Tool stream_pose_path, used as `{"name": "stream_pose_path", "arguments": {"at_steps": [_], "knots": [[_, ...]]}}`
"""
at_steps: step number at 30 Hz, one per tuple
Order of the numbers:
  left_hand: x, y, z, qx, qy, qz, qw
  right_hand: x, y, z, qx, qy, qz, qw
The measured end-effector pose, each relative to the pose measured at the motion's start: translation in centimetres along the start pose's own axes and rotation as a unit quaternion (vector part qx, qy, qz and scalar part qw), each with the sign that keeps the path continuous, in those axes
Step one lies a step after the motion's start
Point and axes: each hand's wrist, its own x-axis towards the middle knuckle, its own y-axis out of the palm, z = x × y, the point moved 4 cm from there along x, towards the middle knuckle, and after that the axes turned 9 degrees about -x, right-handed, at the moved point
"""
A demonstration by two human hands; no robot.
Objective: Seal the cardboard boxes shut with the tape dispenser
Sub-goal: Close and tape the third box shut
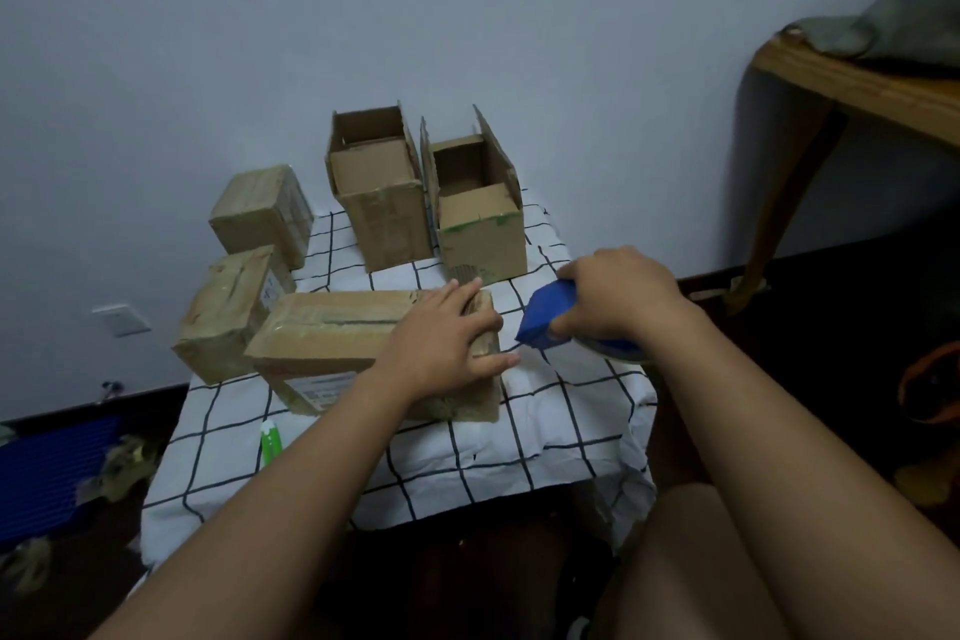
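A closed cardboard box [332,333] lies in front of me on the checked tablecloth [545,411], with a tape line along its top. My left hand [441,343] rests flat on the box's right end, fingers straight. Just right of the box, my right hand [618,296] grips the blue tape dispenser [545,320], its front end pointing at the box's right edge. Two open boxes stand behind: one [382,203] at centre, another [480,218] to its right, flaps up. Two closed boxes sit at the left, a nearer one [223,317] and a farther one [260,213].
A green and white utility knife [270,442] lies on the cloth near the front left. A wooden table [852,88] with grey cloth stands at the right. A blue mat [52,473] lies on the floor at left. The wall is close behind the boxes.
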Motion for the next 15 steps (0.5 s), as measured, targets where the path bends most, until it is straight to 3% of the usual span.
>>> {"name": "stream_pose_path", "arguments": {"at_steps": [15], "knots": [[-0.3, 0.2, -0.1, 0.012, -0.006, -0.011, 1.000, -0.1, 1.8, -0.5, 0.158, 0.074, -0.140, 0.975]]}}
